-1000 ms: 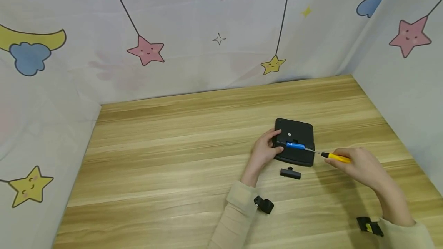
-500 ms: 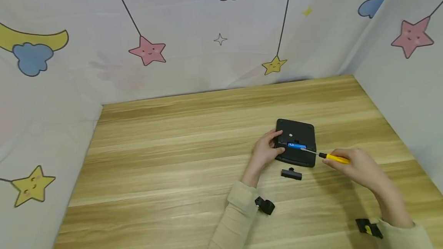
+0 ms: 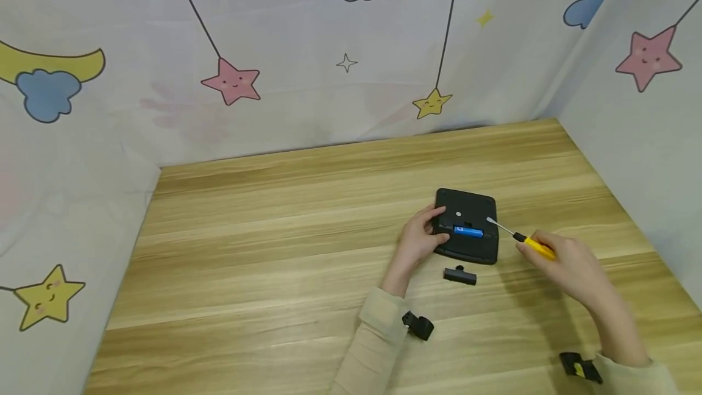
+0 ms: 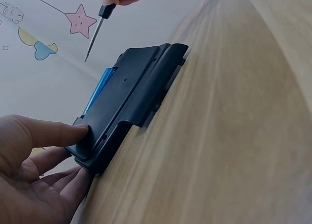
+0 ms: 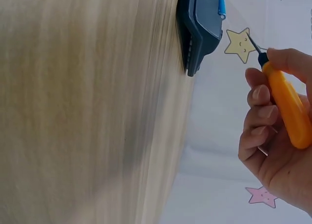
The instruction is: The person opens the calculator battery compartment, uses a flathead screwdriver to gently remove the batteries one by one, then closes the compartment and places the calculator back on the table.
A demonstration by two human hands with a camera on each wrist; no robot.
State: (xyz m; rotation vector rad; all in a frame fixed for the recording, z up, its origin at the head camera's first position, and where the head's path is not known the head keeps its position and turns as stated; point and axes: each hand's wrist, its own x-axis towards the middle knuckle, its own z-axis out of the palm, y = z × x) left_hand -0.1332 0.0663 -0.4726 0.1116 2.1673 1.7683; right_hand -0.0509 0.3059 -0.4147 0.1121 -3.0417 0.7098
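A black calculator [image 3: 471,206] lies back side up, its battery slot uncovered. A blue battery [image 3: 468,231] sits in that slot. My left hand [image 3: 417,239] grips the calculator's left edge, thumb [image 4: 73,132] on the back and the other fingers at its side and beneath. In my right hand [image 3: 570,264] is a flat-tipped screwdriver [image 3: 540,247], held by its yellow handle [image 5: 288,104]. Its tip overlaps the calculator's right part in the head view, but the left wrist view shows it raised above the back, apart from the battery.
Just in front of the calculator lies a small dark battery cover [image 3: 459,275] with a tab. All of it stands on a wood-grain table [image 3: 274,249], closed off by a printed white curtain [image 3: 296,29] behind and at both sides. Black wrist straps [image 3: 418,325] hang at the sleeves.
The screwdriver tip has left the battery's right end and moved up and to the right, off the slot. The battery still lies in place, and my left hand keeps its grip on the calculator.
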